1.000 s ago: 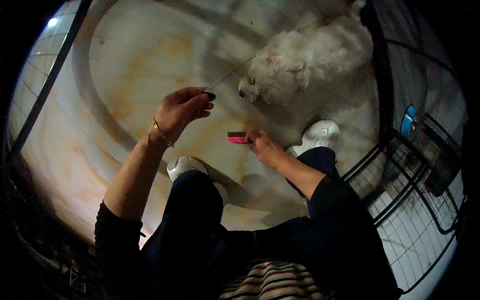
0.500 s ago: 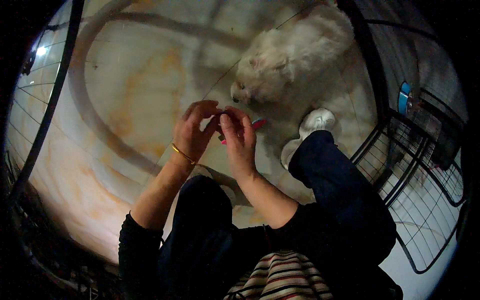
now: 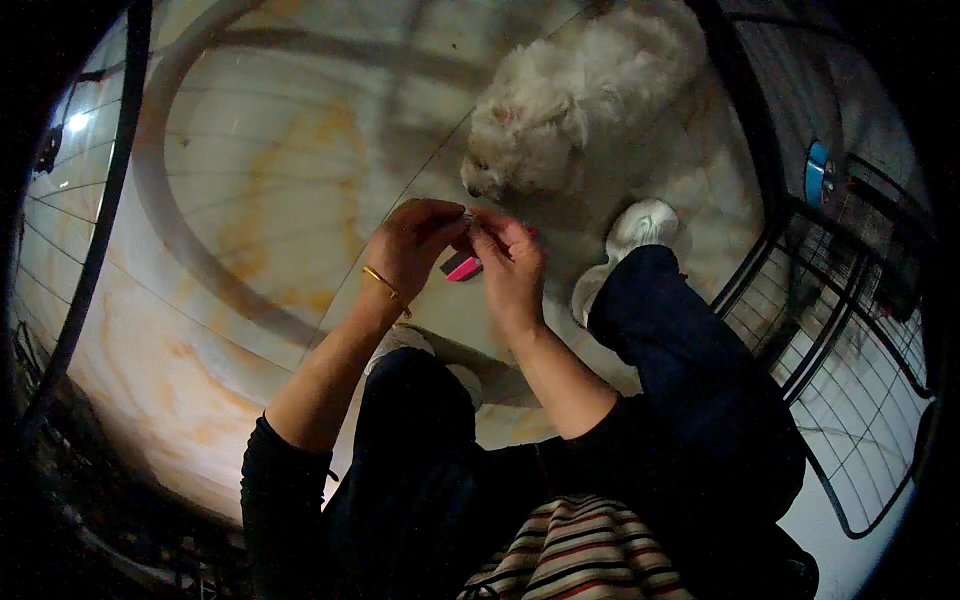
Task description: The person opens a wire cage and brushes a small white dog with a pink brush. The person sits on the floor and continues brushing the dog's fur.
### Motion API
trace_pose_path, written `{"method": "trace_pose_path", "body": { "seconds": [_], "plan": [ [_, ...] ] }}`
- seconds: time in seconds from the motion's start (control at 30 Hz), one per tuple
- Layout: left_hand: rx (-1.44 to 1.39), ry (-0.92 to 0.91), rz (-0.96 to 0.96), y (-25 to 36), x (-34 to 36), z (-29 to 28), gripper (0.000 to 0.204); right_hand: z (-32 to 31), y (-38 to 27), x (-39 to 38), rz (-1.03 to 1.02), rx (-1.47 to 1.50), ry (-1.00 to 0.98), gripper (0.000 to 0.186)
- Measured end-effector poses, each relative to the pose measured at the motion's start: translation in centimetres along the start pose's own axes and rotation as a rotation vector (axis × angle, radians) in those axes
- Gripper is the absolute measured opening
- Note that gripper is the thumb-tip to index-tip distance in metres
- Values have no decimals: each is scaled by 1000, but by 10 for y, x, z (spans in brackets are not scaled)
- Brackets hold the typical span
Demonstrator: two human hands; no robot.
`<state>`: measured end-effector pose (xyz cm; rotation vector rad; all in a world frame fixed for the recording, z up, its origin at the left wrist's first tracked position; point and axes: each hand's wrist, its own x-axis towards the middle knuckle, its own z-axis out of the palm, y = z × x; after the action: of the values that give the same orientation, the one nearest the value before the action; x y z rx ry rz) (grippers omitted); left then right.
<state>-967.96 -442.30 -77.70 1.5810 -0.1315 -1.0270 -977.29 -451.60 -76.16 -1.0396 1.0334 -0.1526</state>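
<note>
My left hand [image 3: 408, 248] and my right hand [image 3: 513, 268] meet at their fingertips in front of me, both pinched closed. Whatever small thing is between them is too small and dark to name. A pink and black object [image 3: 463, 266] shows below and between my hands. Whether it lies on the floor or is touched by my right hand, I cannot tell. Just beyond my fingers stands a fluffy white dog [image 3: 590, 95], its head lowered toward them. A gold bracelet [image 3: 385, 289] circles my left wrist.
Black wire fence panels rise on the left [image 3: 98, 230] and right [image 3: 745, 110]. At the right, a wire panel [image 3: 850, 430] and a blue round item [image 3: 818, 173] are near my knee. The floor [image 3: 260, 180] is glossy marbled tile. My white shoe [image 3: 642, 226] is beside the dog.
My hands have shifted slightly right, fingertips still together. More of the pink and black object's near end shows between them. The dog's head has tipped down a little.
</note>
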Motion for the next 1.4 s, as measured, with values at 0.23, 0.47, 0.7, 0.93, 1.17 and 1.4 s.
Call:
{"method": "trace_pose_path", "body": {
  "seconds": [0.23, 0.47, 0.7, 0.93, 1.17, 1.4],
  "plan": [
    [209, -68, 10, 3, 14, 4, 13, -14, 2, 7, 46, -20, 87, 16],
    [384, 10, 206, 9, 20, 19, 8, -19, 14, 14, -34, 18, 199, 16],
    [284, 33, 280, 6, 22, 24, 7, -6, 11, 15, -114, 146, 304, 15],
    [322, 110, 403, 11, 27, 26, 9, -7, 10, 19, -293, -14, 299, 10],
    [322, 103, 531, 46, 24, 31, 14, -8, -26, 11, -449, -65, 301, 11],
    [-96, 7, 210, 60, 17, 33, 14, -5, -44, 6, -359, -91, 231, 14]
  ]
}}
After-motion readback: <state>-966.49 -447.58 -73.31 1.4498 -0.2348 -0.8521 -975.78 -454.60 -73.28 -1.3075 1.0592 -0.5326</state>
